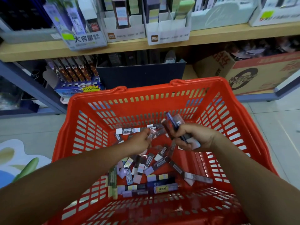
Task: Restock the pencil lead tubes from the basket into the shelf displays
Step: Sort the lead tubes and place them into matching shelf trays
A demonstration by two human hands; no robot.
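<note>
A red plastic basket (100, 132) stands on the floor below the shelf, its bottom strewn with several pencil lead tubes (155, 177) in dark, lilac and white colours. My right hand (196, 137) is inside the basket and grips a bundle of lead tubes (172, 125) that stick up and to the left. My left hand (141, 140) reaches in beside it and pinches a clear tube (152, 133) at its fingertips. White display boxes (167, 31) with upright tubes stand on the wooden shelf (227, 34) above.
Under the shelf sit a dark blue box (139, 75), a blue display of pens (78, 85) and a brown cardboard carton (253, 73). A patterned floor mat (14, 159) lies at the left. Grey tiles surround the basket.
</note>
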